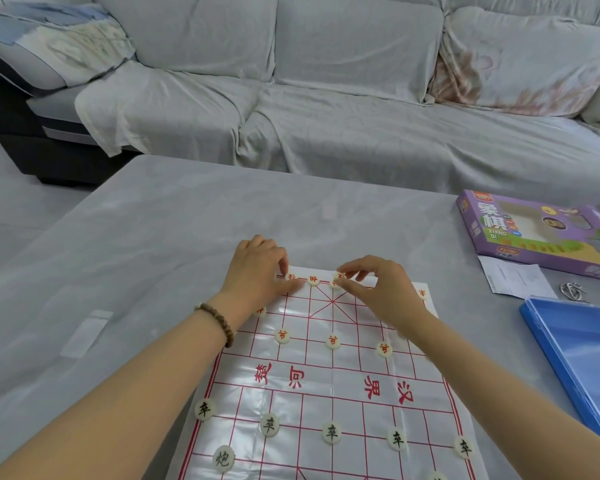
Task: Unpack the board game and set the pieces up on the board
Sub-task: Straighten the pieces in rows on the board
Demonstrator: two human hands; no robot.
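A glossy white board sheet with a red grid lies on the grey table. Cream round pieces with red characters stand on its far half, black-lettered ones along the near rows. My left hand pinches a red-lettered piece on the far edge row. My right hand pinches another red-lettered piece on the same row. Between them stands one more red piece. My arms hide parts of the board's far side.
The purple game box lies at the table's right, with a paper slip and a small metal thing in front of it. A blue plastic lid or tray sits at the right edge. A covered sofa stands behind the table.
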